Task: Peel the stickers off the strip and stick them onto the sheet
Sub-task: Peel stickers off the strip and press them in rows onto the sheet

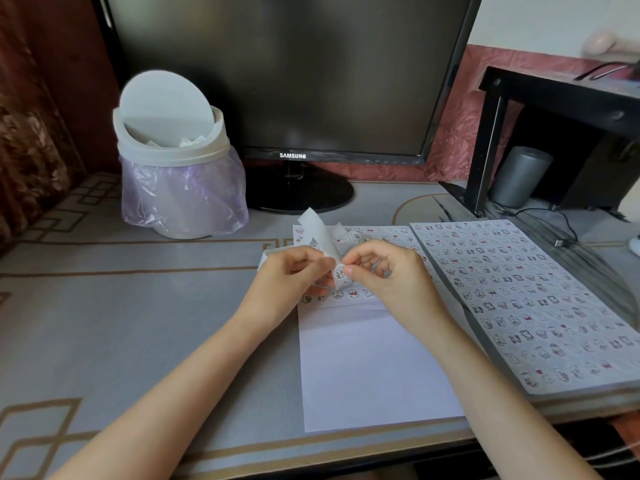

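**Two hands hold a sticker strip over a half-filled sheet on a grey desk**

A grey desk [121, 306] with a brown geometric border fills the view. At its far edge stands a dark Samsung monitor [287, 71]. Beside it, toward the far left corner, is a white swing-lid bin [173, 147] lined with a lilac bag. A black shelf [554, 98] stands at the far right, with a grey cylinder [521, 176] beneath it.

A white sheet [374, 368] lies at the near edge, centre, with cartoon stickers covering its far part. A stack of filled pages [519, 299] lies just right of it.

Above the sheet, the left hand [294, 271] grips the strip [317, 226] with curled fingers, and the strip's blank end curls upward. The right hand [384, 271] pinches the strip's printed end between thumb and forefinger. The hands hide part of the sheet. It is unclear whether a sticker has lifted. The sticker drawings are too small to read.
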A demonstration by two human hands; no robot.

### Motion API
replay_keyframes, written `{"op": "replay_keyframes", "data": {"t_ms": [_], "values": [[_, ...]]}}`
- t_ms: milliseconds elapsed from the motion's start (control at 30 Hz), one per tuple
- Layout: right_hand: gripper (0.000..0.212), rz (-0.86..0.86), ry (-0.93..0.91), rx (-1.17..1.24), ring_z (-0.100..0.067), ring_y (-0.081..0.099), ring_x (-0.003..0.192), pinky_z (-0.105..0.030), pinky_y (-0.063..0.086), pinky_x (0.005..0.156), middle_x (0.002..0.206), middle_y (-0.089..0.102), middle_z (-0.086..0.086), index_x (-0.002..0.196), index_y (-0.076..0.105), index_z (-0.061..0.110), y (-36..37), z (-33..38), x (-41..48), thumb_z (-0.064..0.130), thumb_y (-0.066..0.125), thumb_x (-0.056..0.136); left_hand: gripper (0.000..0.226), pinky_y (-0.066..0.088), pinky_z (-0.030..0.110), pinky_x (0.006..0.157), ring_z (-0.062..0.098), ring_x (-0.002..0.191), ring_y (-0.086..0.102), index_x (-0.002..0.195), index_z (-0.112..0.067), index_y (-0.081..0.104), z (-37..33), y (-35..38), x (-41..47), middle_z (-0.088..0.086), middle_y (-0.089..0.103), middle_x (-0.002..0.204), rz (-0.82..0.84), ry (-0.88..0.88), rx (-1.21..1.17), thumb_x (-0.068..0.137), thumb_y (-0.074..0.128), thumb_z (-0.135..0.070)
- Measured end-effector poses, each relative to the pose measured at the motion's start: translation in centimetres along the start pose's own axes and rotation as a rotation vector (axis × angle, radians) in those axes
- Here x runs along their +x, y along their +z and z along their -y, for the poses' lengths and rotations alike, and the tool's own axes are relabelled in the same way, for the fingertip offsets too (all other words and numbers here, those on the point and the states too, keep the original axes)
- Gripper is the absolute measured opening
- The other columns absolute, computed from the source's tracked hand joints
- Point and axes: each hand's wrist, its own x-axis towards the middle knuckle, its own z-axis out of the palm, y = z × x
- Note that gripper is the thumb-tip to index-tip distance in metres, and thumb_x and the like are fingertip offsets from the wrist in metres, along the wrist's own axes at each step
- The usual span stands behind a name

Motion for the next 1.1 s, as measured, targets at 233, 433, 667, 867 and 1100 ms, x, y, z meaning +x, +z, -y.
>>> {"op": "replay_keyframes", "data": {"t_ms": [233, 433, 667, 867, 1100], "values": [[0.007, 0.025, 0.018, -0.014, 0.002, 0.047, 0.052, -0.009, 0.033, 0.055, 0.061, 0.055, 0.017, 0.081, 0.068, 0.014, 0.13, -0.27, 0.01, 0.006, 0.070, 0.081, 0.018, 0.057, 0.027, 0.074, 0.014, 0.068, 0.064, 0.086, 0.004, 0.066, -0.06, -0.03, -0.02, 0.008, 0.066, 0.071, -0.009, 0.005, 0.013, 0.091, 0.060, -0.012], [0.009, 0.019, 0.053, 0.065, 0.001, 0.043, 0.054, -0.010, 0.033, 0.057, 0.058, 0.055, 0.020, 0.078, 0.068, 0.019, 0.14, -0.71, 0.13, 0.013, 0.076, 0.077, 0.017, 0.058, 0.025, 0.074, 0.011, 0.068, 0.065, 0.086, 0.004, 0.065, -0.08, -0.01, -0.16, 0.007, 0.066, 0.070, -0.003, 0.020, -0.004, 0.091, 0.059, -0.011], [0.013, 0.005, 0.061, 0.110, -0.011, 0.052, 0.066, -0.021, 0.043, 0.063, 0.065, 0.062, 0.012, 0.077, 0.068, 0.022, 0.29, -0.71, 0.25, 0.011, 0.076, 0.076, 0.013, 0.057, 0.021, 0.071, 0.009, 0.067, 0.064, 0.082, -0.001, 0.066, -0.19, 0.01, -0.21, 0.006, 0.066, 0.070, 0.000, 0.020, -0.031, 0.090, 0.060, -0.010], [0.013, 0.012, 0.073, 0.124, -0.013, 0.055, 0.069, -0.024, 0.045, 0.066, 0.070, 0.065, 0.006, 0.077, 0.068, 0.021, 0.29, -0.72, 0.26, 0.010, 0.076, 0.075, 0.013, 0.056, 0.020, 0.070, 0.008, 0.069, 0.065, 0.081, -0.002, 0.066, -0.24, 0.06, -0.16, 0.004, 0.067, 0.070, 0.007, 0.017, -0.027, 0.090, 0.060, -0.010], [0.008, 0.036, 0.031, 0.020, 0.000, 0.043, 0.056, -0.011, 0.033, 0.059, 0.067, 0.055, 0.012, 0.076, 0.067, 0.015, 0.10, -0.64, -0.07, 0.011, 0.074, 0.078, 0.015, 0.056, 0.020, 0.069, 0.009, 0.065, 0.065, 0.083, 0.001, 0.066, -0.11, 0.02, -0.16, 0.005, 0.067, 0.069, -0.013, 0.000, 0.002, 0.090, 0.060, -0.011]]}}
